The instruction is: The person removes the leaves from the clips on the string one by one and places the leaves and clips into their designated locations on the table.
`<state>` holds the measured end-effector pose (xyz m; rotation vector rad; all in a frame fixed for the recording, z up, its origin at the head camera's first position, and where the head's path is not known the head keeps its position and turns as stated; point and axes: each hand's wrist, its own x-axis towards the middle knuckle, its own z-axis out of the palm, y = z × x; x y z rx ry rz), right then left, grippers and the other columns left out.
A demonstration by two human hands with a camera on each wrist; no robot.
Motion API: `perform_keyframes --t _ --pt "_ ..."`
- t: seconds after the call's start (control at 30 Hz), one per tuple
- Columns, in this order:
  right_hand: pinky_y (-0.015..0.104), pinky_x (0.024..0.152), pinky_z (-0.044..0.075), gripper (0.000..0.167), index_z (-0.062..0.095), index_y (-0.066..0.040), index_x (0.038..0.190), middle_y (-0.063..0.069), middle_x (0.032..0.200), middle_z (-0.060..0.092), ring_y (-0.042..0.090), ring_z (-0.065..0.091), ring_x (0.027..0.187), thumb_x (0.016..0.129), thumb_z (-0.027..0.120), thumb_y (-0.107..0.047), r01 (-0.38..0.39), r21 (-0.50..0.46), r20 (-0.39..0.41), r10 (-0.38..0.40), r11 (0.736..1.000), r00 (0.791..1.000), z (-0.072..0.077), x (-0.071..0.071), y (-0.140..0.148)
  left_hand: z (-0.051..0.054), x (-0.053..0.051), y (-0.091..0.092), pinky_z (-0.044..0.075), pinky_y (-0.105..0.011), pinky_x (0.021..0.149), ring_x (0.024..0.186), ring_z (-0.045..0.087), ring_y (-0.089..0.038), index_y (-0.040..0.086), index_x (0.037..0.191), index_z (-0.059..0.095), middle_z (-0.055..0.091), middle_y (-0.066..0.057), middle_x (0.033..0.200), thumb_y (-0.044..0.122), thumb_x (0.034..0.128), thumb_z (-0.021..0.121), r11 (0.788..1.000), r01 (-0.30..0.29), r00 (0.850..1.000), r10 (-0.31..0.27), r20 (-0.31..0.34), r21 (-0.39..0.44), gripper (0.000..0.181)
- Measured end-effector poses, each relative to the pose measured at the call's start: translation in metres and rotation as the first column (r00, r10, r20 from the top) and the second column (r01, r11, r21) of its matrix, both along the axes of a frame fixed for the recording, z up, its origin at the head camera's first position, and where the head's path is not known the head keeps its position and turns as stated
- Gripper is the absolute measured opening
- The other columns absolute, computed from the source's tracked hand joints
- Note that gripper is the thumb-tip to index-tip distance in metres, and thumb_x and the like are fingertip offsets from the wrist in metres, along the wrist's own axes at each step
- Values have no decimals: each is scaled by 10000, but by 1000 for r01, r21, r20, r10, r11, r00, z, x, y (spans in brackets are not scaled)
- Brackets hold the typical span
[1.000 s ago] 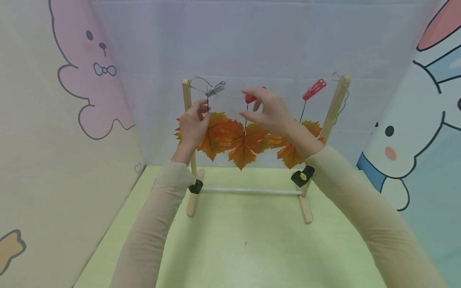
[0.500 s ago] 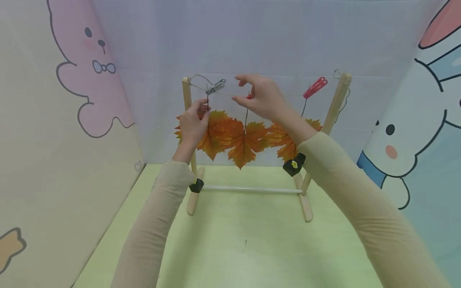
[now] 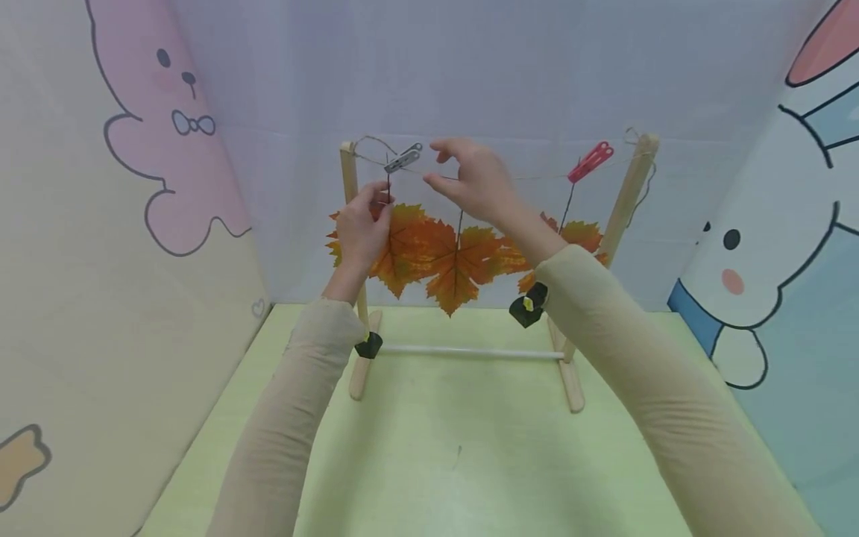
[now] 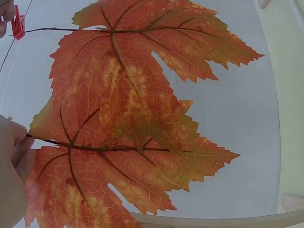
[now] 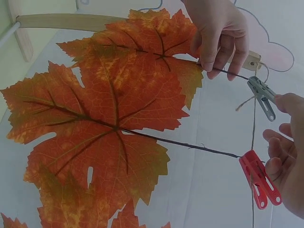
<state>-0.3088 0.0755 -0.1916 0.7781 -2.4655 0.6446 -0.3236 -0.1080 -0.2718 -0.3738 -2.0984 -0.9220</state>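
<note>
Biggest worry first: the pale wooden frame (image 3: 624,201) on the light green tabletop (image 3: 443,462) looks pretty light, so a hard tug on its thin brown string (image 5: 253,126) could drag or tip it, I reckon. Next down, the left orange-red maple-shaped leaf (image 3: 396,257) overlaps the middle orange-red leaf (image 3: 455,272), so pulling 1 might snag the other. The left hand (image 3: 362,231) is pinching the left leaf's thin dark stem (image 5: 232,73), just under the grey clothespin (image 3: 403,159). If that grip slackens and the pin pops off, the leaf probably drops. The right hand (image 3: 479,179) has thumb and index spread wide right beside the grey pin; can't tell if it's touching. Smallest: its fingers sit close to the middle red clothespin (image 5: 259,175), so they could knock that loose.

Versus 1.0 s ago, the right hand has shifted left and up, from the middle red pin to the grey 1. Left hand's basically in the same spot.
</note>
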Motion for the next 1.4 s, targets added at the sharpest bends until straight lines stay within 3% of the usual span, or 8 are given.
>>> perform_keyframes --t 0.07,0.2,0.3,0.37,0.6,0.83,1.1,1.4 --pt "287 638 418 499 473 -59 1307 91 1153 583 204 480 645 889 575 -312 -2 -5 3 2 1000 1000 -1 0 -2 0 0 0 487 -340 619 783 654 -214 34 1067 617 686 -92 913 89 871 594 1000 -4 1000 4 5 1 204" --pt "309 787 456 514 468 -45 1306 103 1174 573 229 558 876 883 584 -311 7 -3 11 -7 1000 1000 -2 -2 -6 -1 1 -1 480 -340 630 805 653 -208 41 1071 618 686 -83 920 86 873 592 1000 -13 1000 13 18 -2 206" --pt "332 892 436 519 466 -43 1308 107 1190 568 231 526 1074 880 589 -308 22 -3 6 -22 1000 1000 -3 -4 -8 -1 1 0 478 -334 646 814 653 -201 50 1071 622 688 -76 921 91 873 595 1000 -21 1000 21 17 0 205" --pt "334 887 439 518 466 -45 1310 105 1198 567 233 526 1084 881 588 -309 33 -6 1 -33 999 999 -3 -6 -8 -1 2 0 483 -334 657 819 653 -202 51 1075 621 688 -78 923 95 874 595 1000 -22 1000 22 19 1 207" --pt "332 829 451 524 454 -41 1320 106 1211 561 237 550 1015 887 579 -309 39 -26 -9 -40 999 999 -5 -10 -12 -2 3 2 487 -332 666 823 653 -202 51 1080 622 689 -75 927 111 876 595 1000 -28 999 28 17 -1 214" --pt "259 622 398 491 470 -59 1312 80 1213 558 209 456 679 895 566 -299 20 -43 -15 -20 999 1000 -8 -10 -20 -4 2 -1 481 -327 636 810 653 -202 48 1071 624 689 -78 914 99 875 595 1000 -31 1000 31 2 -3 204" --pt "226 571 352 394 544 -78 1240 53 1157 599 189 451 651 905 552 -284 48 -70 -51 -51 996 997 -10 -9 -24 -6 0 -2 485 -325 634 808 658 -201 41 1066 622 688 -80 909 99 878 589 1000 -18 1000 18 3 -4 199" --pt "233 543 315 296 634 -58 1085 52 1020 658 183 448 618 862 623 -253 -13 -112 -82 4 994 997 -9 -9 -20 -5 -1 -5 498 -301 689 829 659 -193 60 1078 624 685 -78 907 110 880 591 1000 -13 999 14 41 -22 207"
